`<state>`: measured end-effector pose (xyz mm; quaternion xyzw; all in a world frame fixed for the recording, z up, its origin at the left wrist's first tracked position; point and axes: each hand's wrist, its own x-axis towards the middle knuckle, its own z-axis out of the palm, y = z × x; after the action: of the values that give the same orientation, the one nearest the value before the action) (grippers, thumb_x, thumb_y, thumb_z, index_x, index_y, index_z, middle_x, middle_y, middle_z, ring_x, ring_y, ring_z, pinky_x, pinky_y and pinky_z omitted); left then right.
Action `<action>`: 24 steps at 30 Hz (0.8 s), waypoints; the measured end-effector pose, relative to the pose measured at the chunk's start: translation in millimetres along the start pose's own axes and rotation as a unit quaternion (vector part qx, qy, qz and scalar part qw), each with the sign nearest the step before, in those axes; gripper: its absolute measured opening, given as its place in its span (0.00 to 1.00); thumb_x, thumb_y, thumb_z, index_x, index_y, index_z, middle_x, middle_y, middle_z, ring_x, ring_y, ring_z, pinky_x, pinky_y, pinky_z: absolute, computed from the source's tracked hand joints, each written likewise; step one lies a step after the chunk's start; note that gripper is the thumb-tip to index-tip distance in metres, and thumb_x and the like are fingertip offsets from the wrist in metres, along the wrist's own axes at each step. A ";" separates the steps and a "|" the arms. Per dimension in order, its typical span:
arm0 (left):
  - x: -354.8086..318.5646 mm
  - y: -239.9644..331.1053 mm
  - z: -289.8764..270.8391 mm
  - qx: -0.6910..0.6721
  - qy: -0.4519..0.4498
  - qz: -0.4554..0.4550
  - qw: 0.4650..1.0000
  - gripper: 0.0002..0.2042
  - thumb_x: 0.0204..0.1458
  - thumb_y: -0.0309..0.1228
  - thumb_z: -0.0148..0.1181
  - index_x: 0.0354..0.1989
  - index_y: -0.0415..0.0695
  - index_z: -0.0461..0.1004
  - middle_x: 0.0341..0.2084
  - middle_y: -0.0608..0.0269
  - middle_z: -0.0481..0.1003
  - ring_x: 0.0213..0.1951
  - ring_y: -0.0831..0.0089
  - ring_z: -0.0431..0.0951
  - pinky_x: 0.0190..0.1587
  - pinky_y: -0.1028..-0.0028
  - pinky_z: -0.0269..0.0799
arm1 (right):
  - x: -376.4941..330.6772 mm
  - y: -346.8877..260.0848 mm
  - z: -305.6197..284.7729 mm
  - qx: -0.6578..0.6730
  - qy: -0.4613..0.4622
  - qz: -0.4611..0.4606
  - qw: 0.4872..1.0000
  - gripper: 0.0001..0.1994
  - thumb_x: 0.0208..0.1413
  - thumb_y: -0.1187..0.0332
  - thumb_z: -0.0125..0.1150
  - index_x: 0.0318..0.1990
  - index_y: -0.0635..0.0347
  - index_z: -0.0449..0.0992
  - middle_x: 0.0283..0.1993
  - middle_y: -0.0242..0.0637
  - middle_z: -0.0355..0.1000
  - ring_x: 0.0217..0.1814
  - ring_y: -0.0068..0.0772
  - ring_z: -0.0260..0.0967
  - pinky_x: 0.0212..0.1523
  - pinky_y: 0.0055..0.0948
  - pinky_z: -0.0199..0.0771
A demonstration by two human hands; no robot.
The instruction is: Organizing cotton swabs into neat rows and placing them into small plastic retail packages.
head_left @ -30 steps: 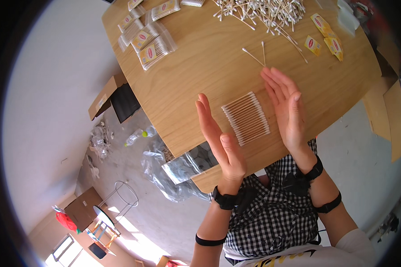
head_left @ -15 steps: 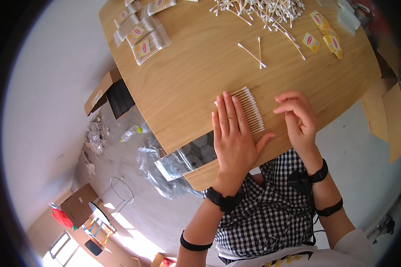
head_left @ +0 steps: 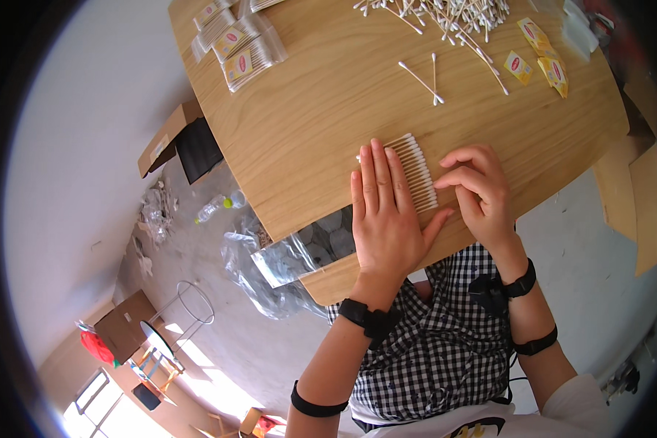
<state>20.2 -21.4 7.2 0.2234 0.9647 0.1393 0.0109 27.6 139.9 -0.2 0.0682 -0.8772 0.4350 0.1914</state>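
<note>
White swabs: row partly under left hand, ends exposed right of its fingers | Left: flat, fingers extended, likely steadying row | Right hand: fingers loosely curled, apparently empty, beside row ends; contact unclear.

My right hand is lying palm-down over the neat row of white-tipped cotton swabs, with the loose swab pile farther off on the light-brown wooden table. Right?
Not quite: the head view shows the left hand palm-down over the neat row of white-tipped cotton swabs. The loose swab pile is indeed farther off on the light-brown wooden table.
</note>
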 end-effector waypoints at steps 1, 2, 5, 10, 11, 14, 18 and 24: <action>-0.2 -0.5 -0.1 0.001 0.001 -0.002 1.000 0.49 0.53 0.63 0.50 0.67 0.26 0.52 0.69 0.36 0.50 0.72 0.48 0.48 0.71 0.56 0.45 | -0.5 -0.3 -0.3 0.024 0.003 0.010 1.000 0.09 0.41 0.86 0.55 0.23 0.59 0.77 0.38 0.33 0.73 0.40 0.36 0.68 0.38 0.31 0.69; -0.2 -1.4 0.0 -0.003 0.001 0.001 1.000 0.50 0.52 0.63 0.52 0.67 0.26 0.51 0.70 0.35 0.49 0.72 0.47 0.47 0.71 0.55 0.45 | -1.1 -0.4 -0.6 0.048 0.007 0.020 0.999 0.09 0.41 0.86 0.54 0.22 0.59 0.76 0.38 0.33 0.73 0.41 0.35 0.68 0.38 0.31 0.69; -0.4 -2.7 1.3 -0.008 0.002 0.002 1.000 0.51 0.51 0.62 0.55 0.68 0.25 0.49 0.70 0.35 0.48 0.72 0.46 0.46 0.71 0.54 0.44 | -3.7 2.8 -3.5 0.074 0.004 0.021 0.997 0.10 0.41 0.86 0.53 0.19 0.59 0.75 0.38 0.32 0.74 0.41 0.35 0.68 0.37 0.30 0.69; 0.5 -2.1 1.4 -0.016 0.005 0.000 1.000 0.53 0.50 0.63 0.56 0.68 0.25 0.48 0.70 0.35 0.47 0.72 0.46 0.45 0.71 0.54 0.44 | -4.1 2.3 -2.8 0.050 -0.010 0.017 0.999 0.10 0.38 0.85 0.54 0.18 0.58 0.75 0.38 0.32 0.74 0.42 0.35 0.68 0.39 0.31 0.69; 0.5 -1.8 1.6 -0.016 0.006 0.001 1.000 0.53 0.49 0.62 0.57 0.68 0.26 0.48 0.70 0.35 0.47 0.73 0.46 0.45 0.71 0.54 0.44 | -3.8 3.1 -2.2 0.046 -0.006 0.010 0.999 0.09 0.37 0.85 0.54 0.18 0.57 0.75 0.38 0.31 0.74 0.42 0.36 0.68 0.40 0.31 0.68; 0.3 -2.0 1.3 -0.015 0.005 0.000 1.000 0.53 0.49 0.62 0.57 0.68 0.26 0.48 0.70 0.36 0.47 0.73 0.47 0.45 0.72 0.55 0.43 | -2.4 2.8 -1.9 0.030 -0.012 -0.006 0.999 0.09 0.37 0.84 0.55 0.18 0.57 0.75 0.38 0.31 0.74 0.43 0.36 0.68 0.42 0.33 0.68; 0.2 -2.0 2.5 -0.018 0.010 -0.003 1.000 0.53 0.49 0.62 0.57 0.68 0.26 0.48 0.70 0.36 0.47 0.73 0.48 0.45 0.72 0.55 0.43 | -2.3 2.9 -1.1 0.019 -0.020 -0.015 0.999 0.08 0.37 0.83 0.55 0.18 0.56 0.75 0.39 0.31 0.75 0.43 0.36 0.68 0.43 0.33 0.68; 0.2 -2.1 2.6 -0.005 0.010 -0.003 1.000 0.51 0.51 0.63 0.53 0.68 0.26 0.50 0.70 0.37 0.48 0.73 0.50 0.46 0.72 0.56 0.43 | -3.1 4.1 -1.5 0.023 -0.025 -0.032 0.999 0.09 0.39 0.83 0.55 0.19 0.57 0.76 0.39 0.31 0.74 0.43 0.36 0.69 0.42 0.32 0.68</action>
<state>19.3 -22.4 4.2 0.2191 0.9647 0.1458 0.0030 29.7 143.4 -3.7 0.1117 -0.8689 0.4468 0.1814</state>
